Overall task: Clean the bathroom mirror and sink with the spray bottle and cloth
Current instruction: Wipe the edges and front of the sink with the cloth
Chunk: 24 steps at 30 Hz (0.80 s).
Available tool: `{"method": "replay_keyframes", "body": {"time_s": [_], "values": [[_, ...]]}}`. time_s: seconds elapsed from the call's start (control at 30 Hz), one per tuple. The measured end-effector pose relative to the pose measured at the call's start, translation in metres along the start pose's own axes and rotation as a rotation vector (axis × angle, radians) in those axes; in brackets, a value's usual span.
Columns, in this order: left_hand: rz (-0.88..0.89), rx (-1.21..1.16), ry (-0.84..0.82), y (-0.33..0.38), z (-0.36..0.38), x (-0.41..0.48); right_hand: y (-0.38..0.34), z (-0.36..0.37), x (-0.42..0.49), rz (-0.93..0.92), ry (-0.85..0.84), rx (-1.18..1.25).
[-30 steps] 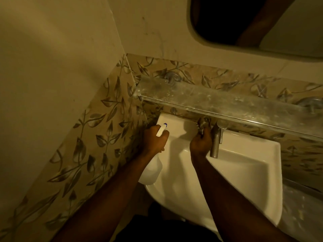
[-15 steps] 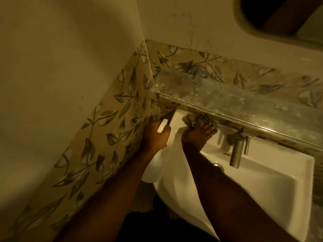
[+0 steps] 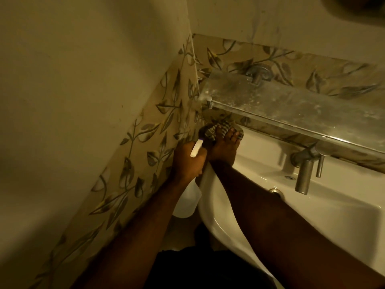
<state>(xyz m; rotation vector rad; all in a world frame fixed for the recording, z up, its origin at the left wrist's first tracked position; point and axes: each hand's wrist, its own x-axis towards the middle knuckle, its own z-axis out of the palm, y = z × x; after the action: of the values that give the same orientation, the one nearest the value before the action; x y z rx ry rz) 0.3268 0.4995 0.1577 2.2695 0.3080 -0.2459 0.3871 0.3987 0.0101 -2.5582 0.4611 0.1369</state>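
The sink's (image 3: 325, 213) back left corner is tight: the leaf-patterned tiled wall (image 3: 145, 147) closes it on the left, and the glass shelf (image 3: 291, 107) overhangs the rear ledge just above. The right hand (image 3: 224, 148) with the cloth (image 3: 218, 129) fills that corner; the left hand (image 3: 187, 161) and spray bottle (image 3: 187, 203) occupy the gap between rim and wall. Right of the forearm, the basin lies open up to the tap (image 3: 305, 174).
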Motion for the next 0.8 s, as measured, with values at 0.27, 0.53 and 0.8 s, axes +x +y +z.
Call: {"method": "replay_keyframes", "body": {"time_s": [0.27,0.53,0.8], "values": [[0.015,0.068,-0.064,-0.026,0.003,-0.026,0.005,-0.002,-0.032,-0.114,-0.081,-0.04],[-0.097,0.08,-0.108,-0.06,0.001,-0.058,0.007,0.012,-0.085,-0.143,-0.159,0.033],[-0.094,0.083,-0.114,-0.08,0.001,-0.086,0.01,0.025,-0.136,-0.239,-0.211,-0.09]]}}
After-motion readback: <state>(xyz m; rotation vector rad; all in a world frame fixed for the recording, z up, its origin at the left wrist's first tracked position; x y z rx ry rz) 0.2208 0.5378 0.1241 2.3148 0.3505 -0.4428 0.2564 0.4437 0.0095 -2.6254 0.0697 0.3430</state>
